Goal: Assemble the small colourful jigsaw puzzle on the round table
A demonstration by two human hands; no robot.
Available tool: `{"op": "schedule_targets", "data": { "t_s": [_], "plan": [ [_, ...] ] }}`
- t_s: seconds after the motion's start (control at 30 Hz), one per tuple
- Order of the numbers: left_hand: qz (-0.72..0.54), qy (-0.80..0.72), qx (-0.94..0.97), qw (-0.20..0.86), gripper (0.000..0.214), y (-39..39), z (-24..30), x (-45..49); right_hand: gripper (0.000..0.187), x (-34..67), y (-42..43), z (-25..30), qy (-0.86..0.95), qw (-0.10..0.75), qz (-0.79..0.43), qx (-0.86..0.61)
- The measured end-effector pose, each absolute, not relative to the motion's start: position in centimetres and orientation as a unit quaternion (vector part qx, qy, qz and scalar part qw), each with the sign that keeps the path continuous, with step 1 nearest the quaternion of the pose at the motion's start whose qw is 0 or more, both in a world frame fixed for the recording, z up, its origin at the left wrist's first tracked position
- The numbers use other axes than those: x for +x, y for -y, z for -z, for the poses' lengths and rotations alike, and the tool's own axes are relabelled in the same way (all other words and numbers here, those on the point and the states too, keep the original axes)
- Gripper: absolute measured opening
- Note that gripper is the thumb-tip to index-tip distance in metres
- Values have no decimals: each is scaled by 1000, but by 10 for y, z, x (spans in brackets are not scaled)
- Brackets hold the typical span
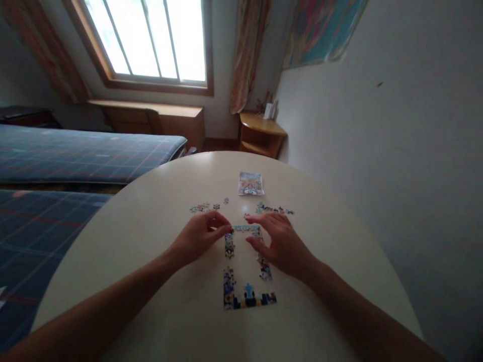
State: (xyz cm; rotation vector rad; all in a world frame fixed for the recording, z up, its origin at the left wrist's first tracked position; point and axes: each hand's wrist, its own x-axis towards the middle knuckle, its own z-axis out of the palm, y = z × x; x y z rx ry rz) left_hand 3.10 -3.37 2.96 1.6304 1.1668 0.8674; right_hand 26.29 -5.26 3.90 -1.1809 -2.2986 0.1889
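Observation:
A partly joined jigsaw puzzle border lies on the round table, with gaps in its left side and near its lower right corner. My left hand is at the top left corner of the border, thumb and forefinger pinched on a small dark puzzle piece. Over the upper right side hovers my right hand, its thumb and fingers apart, hiding part of that side. Loose puzzle pieces lie beyond my left hand, and another group of pieces sits just past my right fingers.
A small printed picture sheet lies toward the table's far side. Left of the table are beds with plaid covers. A wooden corner shelf and a desk stand under the window; a white wall runs along the right.

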Motion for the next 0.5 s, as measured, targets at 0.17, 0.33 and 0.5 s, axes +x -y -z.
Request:
{"op": "schedule_targets", "data": {
  "t_s": [0.17,0.33,0.5],
  "plan": [
    [-331,-456,619,547,25,47,-31,40,23,246,66,-41,853,314,-120,-399],
    [-278,-465,618,570,27,50,-37,37,18,248,65,-38,857,315,-144,-381],
    [-127,-441,721,519,27,47,-51,19,14,247,63,-35,878,272,-190,-346]
  ]
}}
